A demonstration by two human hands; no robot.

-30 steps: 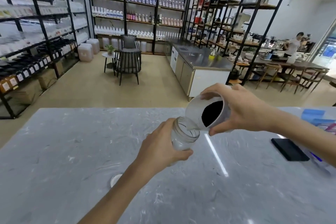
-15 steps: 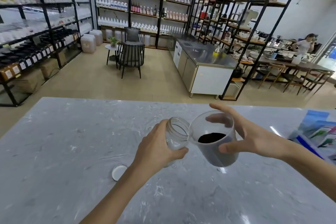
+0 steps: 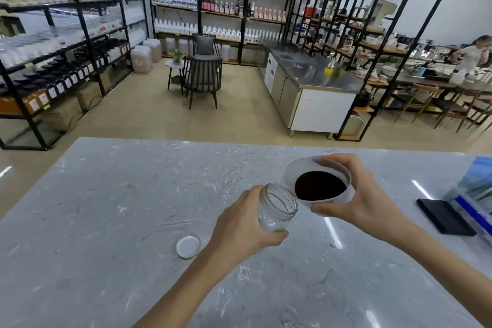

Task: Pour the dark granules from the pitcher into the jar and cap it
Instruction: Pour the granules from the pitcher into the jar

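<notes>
Tilting toward the unlabeled jar (image 3: 277,208), the pitcher (image 3: 316,181) of dark granules (image 3: 319,186).

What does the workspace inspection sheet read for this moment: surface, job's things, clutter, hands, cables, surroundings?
Surface: grey marbled table, a few dark specks near the right forearm.
Job's things: glass jar uncapped, tilted, looks empty; pitcher tilted toward it with dark granules inside, none seen falling; white lid lies on the table, left of the jar.
Clutter: black flat object and blue-and-white packaging at the right edge.
Hands: left hand grips the jar; right hand grips the pitcher.
Cables: nothing seen.
Surroundings: shelves of bottles, a chair, a steel counter, a person at far right.
</notes>
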